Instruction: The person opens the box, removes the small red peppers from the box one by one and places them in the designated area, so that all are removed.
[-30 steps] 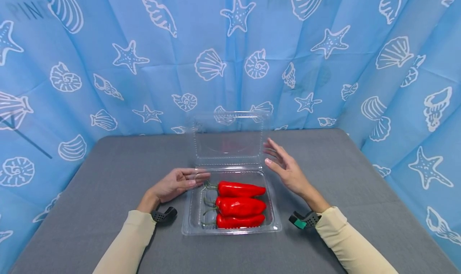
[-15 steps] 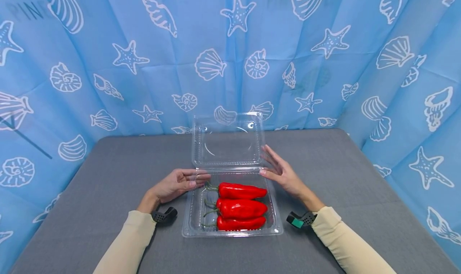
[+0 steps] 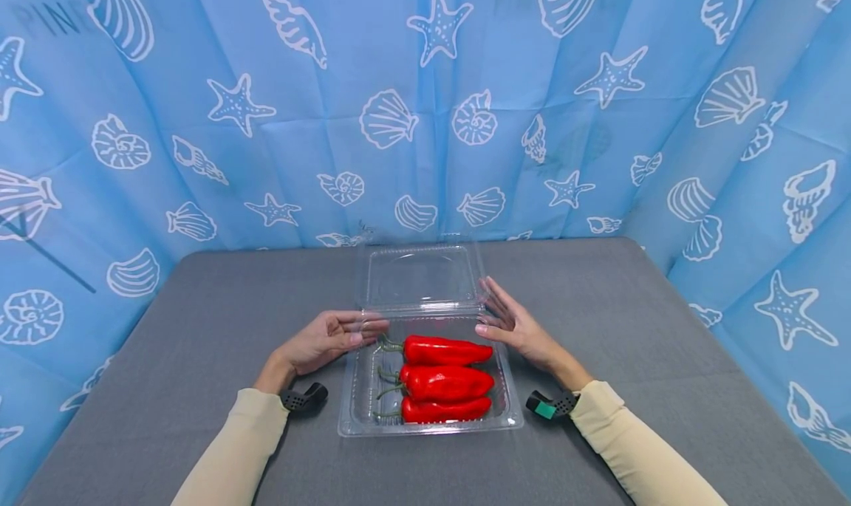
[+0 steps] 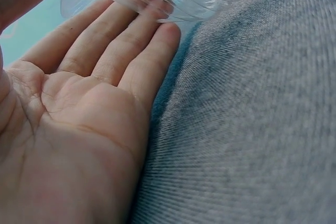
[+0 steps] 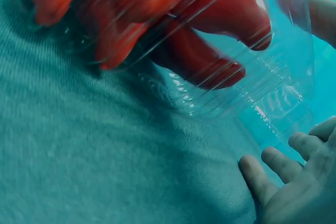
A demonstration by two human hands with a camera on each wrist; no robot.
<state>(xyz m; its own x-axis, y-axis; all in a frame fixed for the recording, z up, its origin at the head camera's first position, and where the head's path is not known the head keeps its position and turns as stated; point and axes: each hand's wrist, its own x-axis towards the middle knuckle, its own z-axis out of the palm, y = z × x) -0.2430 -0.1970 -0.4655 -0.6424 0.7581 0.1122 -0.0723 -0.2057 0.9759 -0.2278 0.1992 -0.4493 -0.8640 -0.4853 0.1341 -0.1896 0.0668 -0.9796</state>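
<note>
A clear plastic clamshell box (image 3: 349, 417) lies on the table, its lid (image 3: 425, 269) tipped back at the far side. Inside it, three long red peppers (image 3: 447, 383) with green stems lie side by side, stems to the left. At the box's rear left corner is my left hand (image 3: 322, 343); its straight fingers (image 4: 131, 51) touch the clear wall. My right hand (image 3: 521, 336) is at the rear right corner by the hinge, fingers spread, the thumb over the rim. In the right wrist view, red peppers (image 5: 210, 66) show through the side wall, with fingers (image 5: 283, 163) beside it.
Grey cloth covers the table (image 3: 253, 299). Behind it hangs a blue curtain (image 3: 439, 159) with white shell and starfish prints. A black band sits at each wrist.
The lid has tipped further back and now sits lower. My right hand has come nearer, down and left toward the box's rim. My left hand has hardly moved.
</note>
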